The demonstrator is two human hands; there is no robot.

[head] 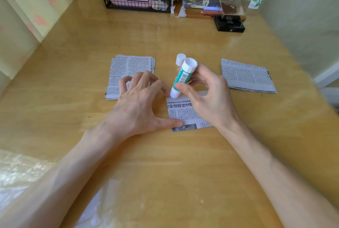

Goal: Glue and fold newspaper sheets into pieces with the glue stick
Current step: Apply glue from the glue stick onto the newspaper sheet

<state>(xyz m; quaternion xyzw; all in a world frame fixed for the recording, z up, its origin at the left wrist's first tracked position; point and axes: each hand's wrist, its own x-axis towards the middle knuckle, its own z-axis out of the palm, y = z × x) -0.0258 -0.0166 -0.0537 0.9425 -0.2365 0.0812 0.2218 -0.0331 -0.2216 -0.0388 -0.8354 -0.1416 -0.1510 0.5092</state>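
Green-and-white glue stick point(181, 79) sat tilted, pinched in the right hand point(207, 95), its tip on the far edge of the sheet point(185, 114). The left hand point(141, 106) lay spread, thumb pressing the sheet's near left edge. A clean pass probably needed firm thumb pressure and light, even strokes. The cap point(180, 59) stood just beyond; a stack point(126, 68) lay far left, a folded piece point(245, 76) far right.

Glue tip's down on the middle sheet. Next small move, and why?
Probably drag the green-and-white glue stick rightward along the far edge of the small newspaper sheet: the right hand has its tip at the far-left corner, the left hand pins it.
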